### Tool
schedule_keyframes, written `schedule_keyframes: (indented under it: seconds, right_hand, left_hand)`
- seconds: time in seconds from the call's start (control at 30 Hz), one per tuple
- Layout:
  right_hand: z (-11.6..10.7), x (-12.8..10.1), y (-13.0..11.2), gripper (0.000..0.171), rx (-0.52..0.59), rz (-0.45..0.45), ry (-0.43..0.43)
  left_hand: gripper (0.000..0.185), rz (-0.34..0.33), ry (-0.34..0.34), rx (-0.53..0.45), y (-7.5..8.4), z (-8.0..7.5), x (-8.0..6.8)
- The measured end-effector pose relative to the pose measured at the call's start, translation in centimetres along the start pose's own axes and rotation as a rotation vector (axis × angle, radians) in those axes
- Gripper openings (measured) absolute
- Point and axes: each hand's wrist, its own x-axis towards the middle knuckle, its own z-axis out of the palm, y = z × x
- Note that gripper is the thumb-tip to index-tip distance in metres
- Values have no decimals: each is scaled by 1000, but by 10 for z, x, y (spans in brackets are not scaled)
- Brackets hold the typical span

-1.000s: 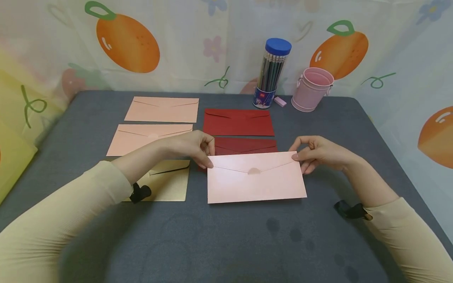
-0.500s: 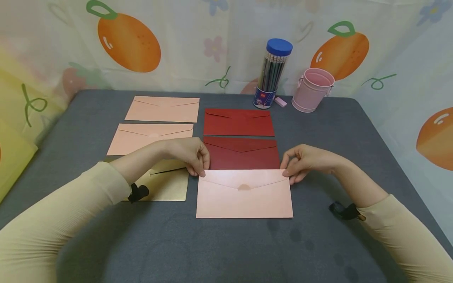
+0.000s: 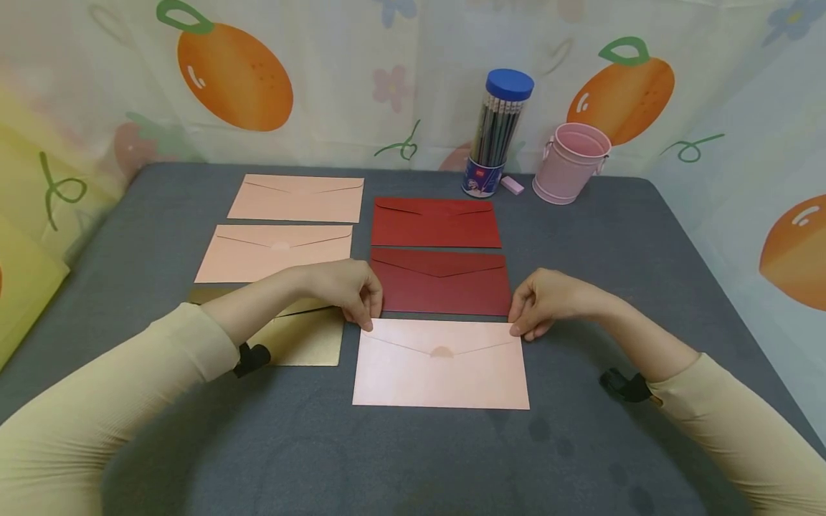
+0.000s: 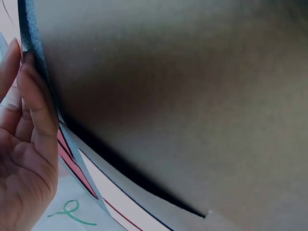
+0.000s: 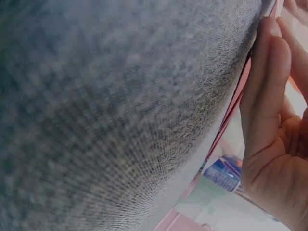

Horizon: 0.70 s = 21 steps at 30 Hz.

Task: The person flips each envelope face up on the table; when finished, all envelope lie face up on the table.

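A pale pink envelope (image 3: 441,376) with a round seal lies flat at the front of the right-hand column, flap side up. My left hand (image 3: 345,287) pinches its upper left corner between thumb and fingers. At the upper right corner, my right hand (image 3: 548,297) pinches the edge the same way. Just behind it are a dark red envelope (image 3: 441,290) and, farther back, a brighter red envelope (image 3: 435,222). Under my left forearm a gold envelope (image 3: 303,344) is partly hidden. Both wrist views show the fingers close to the tabletop.
Two peach envelopes, a far one (image 3: 297,199) and a nearer one (image 3: 252,258), lie at the left. Along the back edge stand a blue-lidded tube of pencils (image 3: 493,136), a small pink eraser (image 3: 512,185) and a pink bucket (image 3: 571,165). A patterned curtain (image 3: 439,43) hangs behind.
Both hands have drawn the pale pink envelope toward the front and slightly left, and it has gone from tilted to flat. The dark red envelope behind it is now uncovered.
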Motion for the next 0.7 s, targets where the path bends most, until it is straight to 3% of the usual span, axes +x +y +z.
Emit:
schedule_keyframes:
  seconds: [0.4, 0.7]
  right_hand:
    - [3, 0, -3, 21, -41, 18, 62]
    - [4, -1, -5, 22, -35, 15, 82]
  left_hand:
    - [9, -16, 62, 43, 3, 1, -2]
    - [11, -45, 51, 74, 9, 0, -4]
